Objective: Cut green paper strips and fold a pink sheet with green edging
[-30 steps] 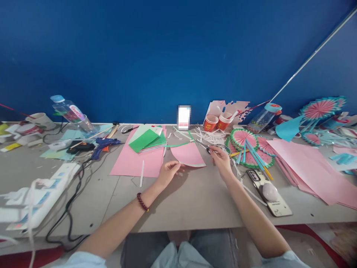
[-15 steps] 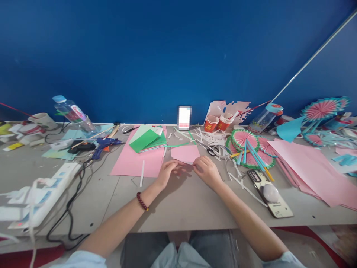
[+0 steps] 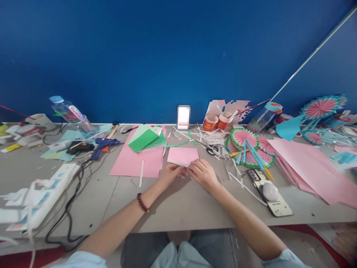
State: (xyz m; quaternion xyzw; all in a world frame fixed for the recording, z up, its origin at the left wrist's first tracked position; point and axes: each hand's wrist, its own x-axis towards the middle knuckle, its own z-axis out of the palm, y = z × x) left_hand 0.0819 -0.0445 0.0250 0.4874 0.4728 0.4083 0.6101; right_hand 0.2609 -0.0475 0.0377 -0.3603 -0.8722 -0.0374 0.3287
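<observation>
A small pink sheet of paper (image 3: pixel 183 155) stands tilted in the middle of the table, with a pale strip along its near edge. My left hand (image 3: pixel 170 175) pinches that near edge from the left, its thumb and fingers close together. From the right, my right hand (image 3: pixel 203 173) has its fingers closed on the same edge, and the fingertips of both hands almost meet. What lies under the fingers is hidden. Just left of the sheet are green papers (image 3: pixel 145 140) on a larger pink sheet (image 3: pixel 122 163).
Scissors (image 3: pixel 212 150) and white paper scraps (image 3: pixel 214 137) lie beyond my right hand. Paper fans (image 3: pixel 245 143) and a phone (image 3: pixel 270 192) are at right, near red paper cups (image 3: pixel 210 122). A glue gun (image 3: pixel 103 146) and a power strip (image 3: pixel 55 195) sit at left.
The small pink sheet has come slightly nearer and left, its surface now showing more. My left hand has closed on its near edge, and my right hand has shifted a little left.
</observation>
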